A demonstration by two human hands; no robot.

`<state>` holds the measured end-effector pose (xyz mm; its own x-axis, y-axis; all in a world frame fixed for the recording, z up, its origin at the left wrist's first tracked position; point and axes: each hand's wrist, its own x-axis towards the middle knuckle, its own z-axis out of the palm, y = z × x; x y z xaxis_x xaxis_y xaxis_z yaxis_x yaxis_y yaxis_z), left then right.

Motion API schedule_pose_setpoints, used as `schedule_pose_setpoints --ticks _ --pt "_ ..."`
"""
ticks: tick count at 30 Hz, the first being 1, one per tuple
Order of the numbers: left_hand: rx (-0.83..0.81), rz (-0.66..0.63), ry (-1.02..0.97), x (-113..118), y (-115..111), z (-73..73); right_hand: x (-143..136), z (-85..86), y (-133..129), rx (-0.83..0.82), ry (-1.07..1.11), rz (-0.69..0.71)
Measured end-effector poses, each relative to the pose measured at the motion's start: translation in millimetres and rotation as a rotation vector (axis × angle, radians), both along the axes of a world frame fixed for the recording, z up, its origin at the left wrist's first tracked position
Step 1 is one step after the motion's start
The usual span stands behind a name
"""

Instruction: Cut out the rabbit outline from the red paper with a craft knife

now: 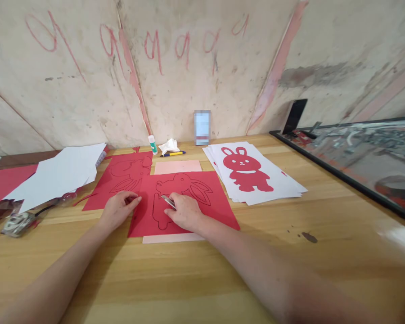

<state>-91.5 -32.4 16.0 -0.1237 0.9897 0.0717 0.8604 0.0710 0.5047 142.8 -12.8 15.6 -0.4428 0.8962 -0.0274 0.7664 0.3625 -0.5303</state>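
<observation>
A red sheet of paper (pixel 216 216) lies on the table, with a rabbit outline (pixel 182 180) drawn on it in dark line. My right hand (pixel 186 210) is closed around a slim craft knife (pixel 169 201), its tip down on the rabbit outline near the neck. At the sheet's left edge rests my left hand (pixel 120 208), thumb stretched onto the paper and fingers loosely curled, holding nothing. Beneath the sheet a pale pink board (pixel 177 167) shows above and below. Another red sheet (pixel 101 193) with cut outlines lies to the left, partly under the first.
White sheets (pixel 288 191) bearing a red paper rabbit (pixel 245 168) lie at right. A glue stick (pixel 153 145), crumpled tissue (pixel 169 146) and yellow-blue pen (pixel 173 154) sit at the back. A phone (pixel 202 127) leans on the wall. More white paper (pixel 64 168) is at left.
</observation>
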Motion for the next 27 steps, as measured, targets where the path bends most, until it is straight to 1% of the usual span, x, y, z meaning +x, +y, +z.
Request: schedule_pose_setpoints --ticks 5,10,16,20,24,27 --pt "-0.082 -0.026 -0.052 -2 6 9.6 0 1.0 -2 -0.025 -0.029 0.002" --pt "-0.129 -0.006 -0.116 4 6 18.0 0 1.9 -4 -0.006 -0.044 0.015" --pt "-0.134 0.056 -0.227 11 5 11.8 1 1.4 -3 0.01 -0.032 0.029" --pt "-0.107 0.059 -0.278 17 4 9.5 0 -0.5 -1 0.028 -0.036 0.024" --pt "-0.072 0.071 -0.274 25 2 10.8 -1 -0.8 0 0.046 -0.032 0.023" --pt "-0.02 0.082 -0.256 27 4 10.9 -1 -0.5 -1 0.05 -0.051 0.021"
